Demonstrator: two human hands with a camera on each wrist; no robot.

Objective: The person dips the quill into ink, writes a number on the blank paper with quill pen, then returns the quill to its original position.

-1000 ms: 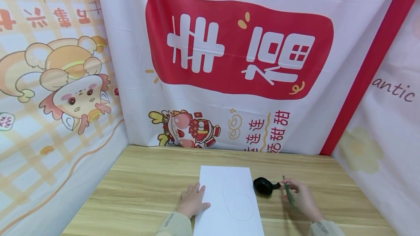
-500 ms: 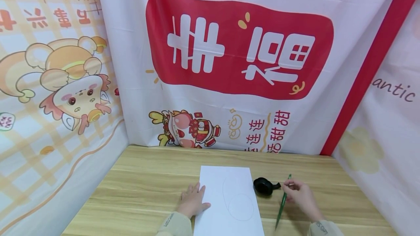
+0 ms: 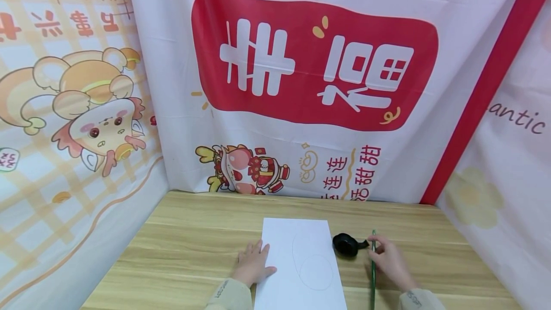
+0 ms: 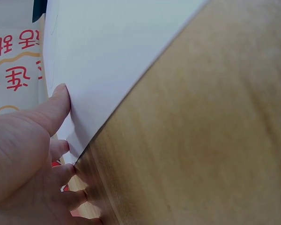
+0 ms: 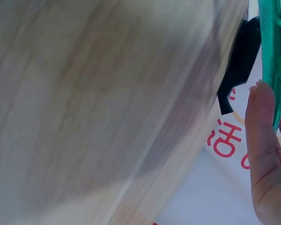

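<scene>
A white sheet of paper lies on the table, bearing a faint drawn circle and a long curve. My left hand rests flat over its left edge, fingers spread and thumb on the sheet. In the left wrist view the thumb lies on the paper and the fingers reach past its edge. My right hand pinches a long thin green strip near its far end; close up it looks shiny, with fine lines along an edge. Beside these fingers sits a round black object with a short tail.
The wooden table meets a printed cloth hanging at its back. More printed cloths hang at the left and right sides. The black object stands close to the paper's right edge.
The green strip has swung in my right hand from short and slanted to pointing straight toward the near edge. The right hand has shifted slightly nearer; the left hand and paper have stayed put.
</scene>
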